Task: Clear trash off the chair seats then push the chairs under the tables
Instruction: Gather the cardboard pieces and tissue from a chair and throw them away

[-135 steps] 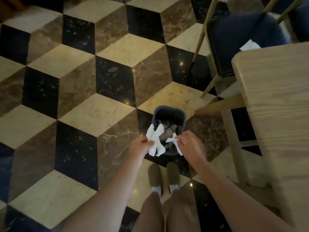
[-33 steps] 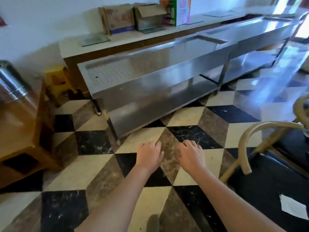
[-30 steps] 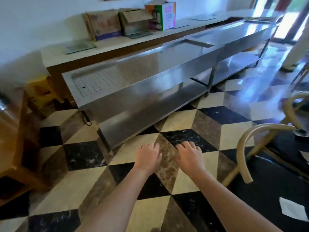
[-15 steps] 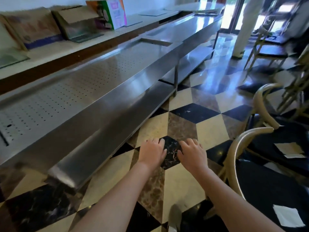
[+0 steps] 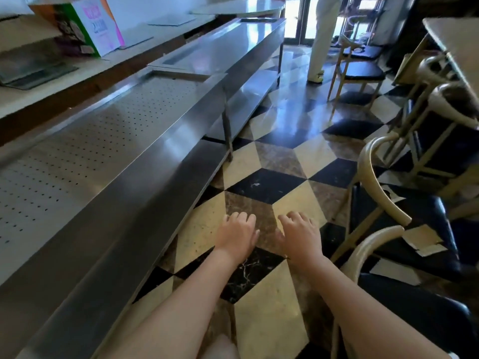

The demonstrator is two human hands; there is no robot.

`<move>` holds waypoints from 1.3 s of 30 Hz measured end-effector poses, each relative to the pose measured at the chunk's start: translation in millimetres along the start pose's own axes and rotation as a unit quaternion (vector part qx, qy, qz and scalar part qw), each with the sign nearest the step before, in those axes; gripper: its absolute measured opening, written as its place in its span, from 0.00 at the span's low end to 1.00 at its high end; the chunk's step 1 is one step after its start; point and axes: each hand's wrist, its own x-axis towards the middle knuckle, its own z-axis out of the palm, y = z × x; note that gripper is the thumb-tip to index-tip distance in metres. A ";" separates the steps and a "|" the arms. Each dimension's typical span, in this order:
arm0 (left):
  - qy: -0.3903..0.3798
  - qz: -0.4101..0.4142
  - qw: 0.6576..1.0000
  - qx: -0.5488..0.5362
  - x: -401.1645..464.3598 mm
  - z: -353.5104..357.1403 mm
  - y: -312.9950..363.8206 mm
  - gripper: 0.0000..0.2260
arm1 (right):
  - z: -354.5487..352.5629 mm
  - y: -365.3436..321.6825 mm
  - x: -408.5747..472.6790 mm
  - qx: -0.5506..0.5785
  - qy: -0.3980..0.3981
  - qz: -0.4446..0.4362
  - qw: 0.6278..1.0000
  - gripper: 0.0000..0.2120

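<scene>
Two hands, both empty. My left hand (image 5: 237, 234) and right hand (image 5: 300, 235) are held out side by side, palms down, fingers loosely spread, nothing between them; I judge they are carried free so either can take the next scrap.

Item 1, nearest: a chair (image 5: 414, 317) close to the right of my right forearm, pale curved backrest, dark seat. No trash shows on the part of its seat I can see.

Item 2: second chair (image 5: 383, 182) just right of and a little beyond my right hand, backrest toward me. Paper (image 5: 422, 240) lies flat on its dark seat, two or three pale pieces, some overlapping, well apart from my fingers. This is the trash to clear; my right hand is the nearer one for it.

Item 3: counter (image 5: 155, 141), steel, running along the left of my left hand and away from me; not part of the job.

Item 4: more chairs and a table (image 5: 456, 47) farther off to the right of my right hand, chairs partly out from it, so I judge pushing in waits on the clearing.

Item 5, farthest: a standing person's legs (image 5: 321, 40) ahead, by the doorway.
</scene>
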 end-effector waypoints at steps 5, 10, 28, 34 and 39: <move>0.011 0.063 0.998 -0.016 99.2 12.1 -13.4 0.15 | 6.8 27.2 70.7 -0.003 0.019 0.070 0.997 0.14; 0.009 0.136 0.990 -0.023 200.4 6.4 -26.2 0.13 | -2.7 47.4 140.2 -0.016 0.054 0.160 0.985 0.14; 0.041 0.384 0.921 -0.050 457.8 37.9 105.3 0.13 | -4.9 225.4 266.3 -0.037 0.117 0.368 0.922 0.09; 0.017 0.442 0.895 -0.058 530.6 43.6 189.1 0.14 | -9.6 317.8 284.3 -0.027 0.130 0.424 0.896 0.09; -0.028 0.484 0.872 -0.063 561.1 63.4 252.9 0.16 | -1.4 378.7 268.6 -0.026 0.103 0.484 0.869 0.12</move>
